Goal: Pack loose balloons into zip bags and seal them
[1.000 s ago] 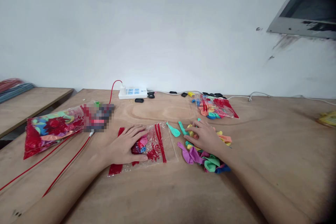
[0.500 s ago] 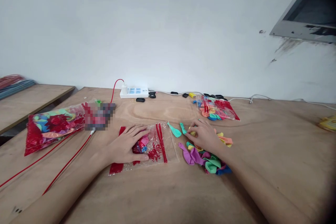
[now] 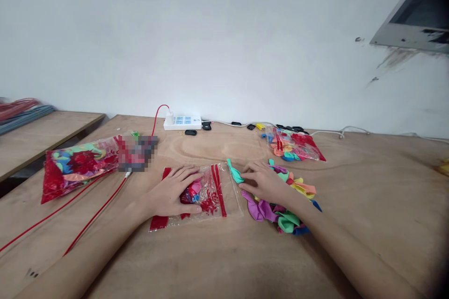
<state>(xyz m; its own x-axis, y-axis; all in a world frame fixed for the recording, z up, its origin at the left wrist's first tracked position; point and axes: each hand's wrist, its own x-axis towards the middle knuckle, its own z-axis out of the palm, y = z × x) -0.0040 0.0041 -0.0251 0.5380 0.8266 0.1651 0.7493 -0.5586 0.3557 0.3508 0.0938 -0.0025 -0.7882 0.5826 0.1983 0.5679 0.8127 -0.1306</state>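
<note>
A: Where are the hands?
B: On a wooden table [image 3: 196,261]. The left hand [image 3: 175,191] lies palm down, fingers spread, over a clear bag with red bands [image 3: 219,196]; a few balloons show inside, and it presses rather than grips.
A: And the right?
B: The right hand [image 3: 261,181] is half curled, thumb and forefinger at the broad end of a turquoise balloon [image 3: 234,171]. Whether they pinch it, I cannot tell.
A: What has just changed?
B: The hand has shifted left. A smaller teal piece that lay at its fingertips half a second ago no longer shows separately — it may be covered. So the fingers now work beside the bag's right edge, not over the loose balloon pile [image 3: 289,222].
A: Anything farther off?
B: A filled bag [image 3: 79,166] on the left, another bag [image 3: 298,145] far right.
</note>
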